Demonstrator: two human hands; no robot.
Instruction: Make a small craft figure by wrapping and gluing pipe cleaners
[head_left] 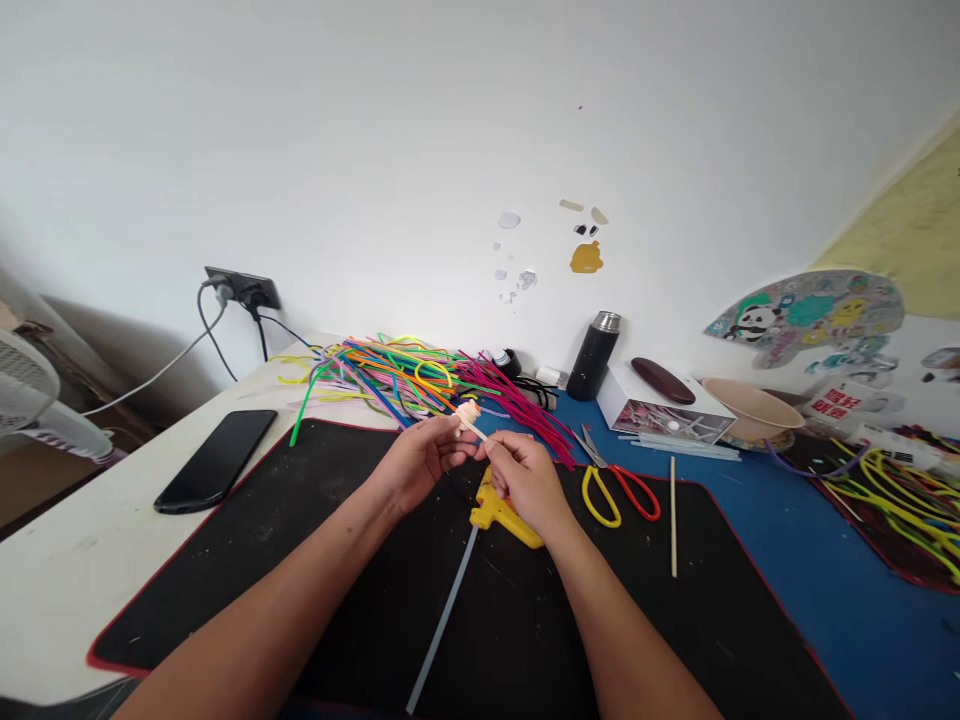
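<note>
Mat (330,480): likely shields your table (757,500).
Left hand (426,455): fingers pinch the white piece (468,412), seemingly steadying it.
Right hand (529,482): pinches its stem (475,430).

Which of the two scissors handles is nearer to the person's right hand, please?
The yellow handle is nearer to the right hand; the red handle lies beyond it, farther to the right.

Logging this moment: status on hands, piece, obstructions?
Left hand holding small white-and-orange piece. Right hand pinching its pale stem. Yellow glue gun beneath right hand, partly covered.
</note>
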